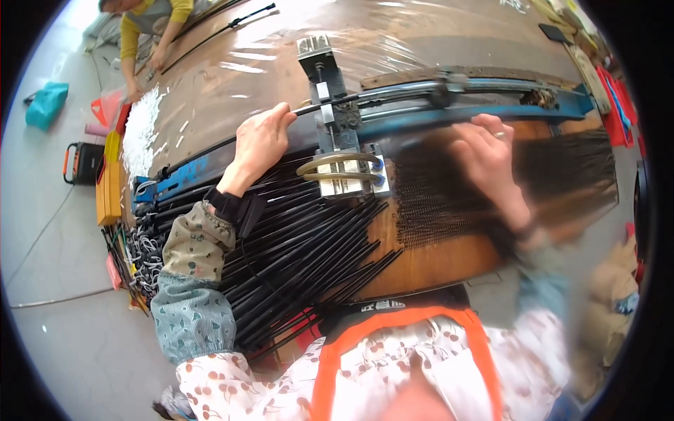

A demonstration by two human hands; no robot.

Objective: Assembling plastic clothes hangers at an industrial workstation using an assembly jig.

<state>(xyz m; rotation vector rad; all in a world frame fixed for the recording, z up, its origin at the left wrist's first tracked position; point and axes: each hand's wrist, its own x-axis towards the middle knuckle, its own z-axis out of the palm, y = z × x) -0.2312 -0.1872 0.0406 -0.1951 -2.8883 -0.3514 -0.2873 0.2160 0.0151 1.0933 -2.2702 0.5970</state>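
Observation:
My left hand point(263, 144) pinches a long black rod point(303, 110) just left of a metal clamp fixture point(328, 105). The rod lies across the fixture, above a long blue rail point(421, 126). My right hand point(488, 154) is raised right of the fixture, over a flat bundle of dark, ridged strands point(439, 210). Its fingers are curled in and partly blurred, so whatever they hold, if anything, cannot be made out. Below my left forearm lies a thick pile of black rods point(302, 259), fanned toward me.
Small white pieces point(142, 130) are heaped at the table's left edge, beside a yellow box point(109, 189). Two curved hoses point(337, 163) loop over the fixture's near block. At the far left, a person in yellow sleeves point(130, 38) works near another black rod point(232, 27).

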